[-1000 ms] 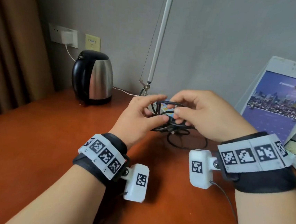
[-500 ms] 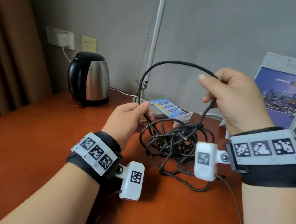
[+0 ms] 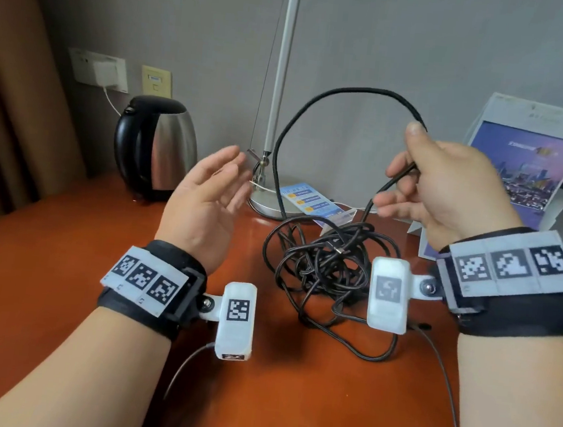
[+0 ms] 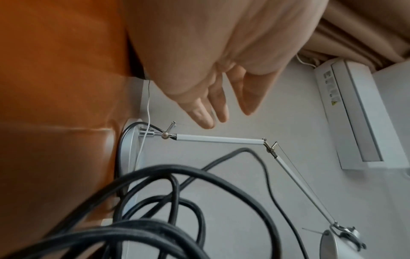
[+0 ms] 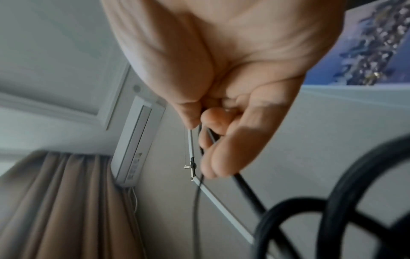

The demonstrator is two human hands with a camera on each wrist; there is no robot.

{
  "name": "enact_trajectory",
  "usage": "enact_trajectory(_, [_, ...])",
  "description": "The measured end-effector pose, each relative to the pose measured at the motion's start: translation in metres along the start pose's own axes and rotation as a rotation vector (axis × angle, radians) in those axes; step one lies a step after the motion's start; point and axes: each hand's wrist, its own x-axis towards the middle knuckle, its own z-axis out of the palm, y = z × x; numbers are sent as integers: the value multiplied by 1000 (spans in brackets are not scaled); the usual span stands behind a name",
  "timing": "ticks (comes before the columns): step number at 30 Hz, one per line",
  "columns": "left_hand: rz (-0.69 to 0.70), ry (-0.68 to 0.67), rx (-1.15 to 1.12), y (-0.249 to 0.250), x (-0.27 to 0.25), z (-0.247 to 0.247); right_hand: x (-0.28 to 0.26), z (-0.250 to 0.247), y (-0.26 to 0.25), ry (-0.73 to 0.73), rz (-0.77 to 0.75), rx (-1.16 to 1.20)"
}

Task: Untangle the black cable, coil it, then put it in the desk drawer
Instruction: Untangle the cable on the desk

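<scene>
Head downward; wrists along fingers

This is looking like a hotel room: a kettle [image 3: 157,148] and a lamp [image 3: 276,109] are sitting on a wooden desk [image 3: 43,276] (an air conditioner [image 4: 355,112] is hanging above).

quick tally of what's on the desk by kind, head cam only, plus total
Cables: 1, the tangled black cable, one strand pinched up by the right hand; the left hand is off it.
Kettles: 1, the black and steel electric kettle.
Lamps: 1, the silver desk lamp.
Printed cards: 2, the blue card in a clear stand and the purple cityscape brochure.
Total: 5
</scene>
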Motion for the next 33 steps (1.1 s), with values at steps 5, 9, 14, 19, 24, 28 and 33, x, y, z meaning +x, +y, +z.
enact_trajectory(5, [-39,-128,70,1,-10,9,-2,8,-5,-37,-8,231])
enact_trajectory(9, [-68,-240,294,-5,-15,10,-2,10,-9,-36,-82,378])
enact_trajectory(14, [-153,-396,403,-13,-21,12,-12,9,-12,-245,-263,253])
enact_trajectory(19, [-179,-398,443,-17,-21,11,-12,12,-8,-277,-461,-23])
enact_trajectory(24, [-179,-505,495,-22,-24,14,-17,16,-8,-339,-464,-64])
enact_trajectory(28, [-279,-684,508,-18,-32,22,-21,27,-8,-420,-392,22])
enact_trajectory(33, [-214,-619,648,-19,-30,20,-24,44,-9,-420,-267,290])
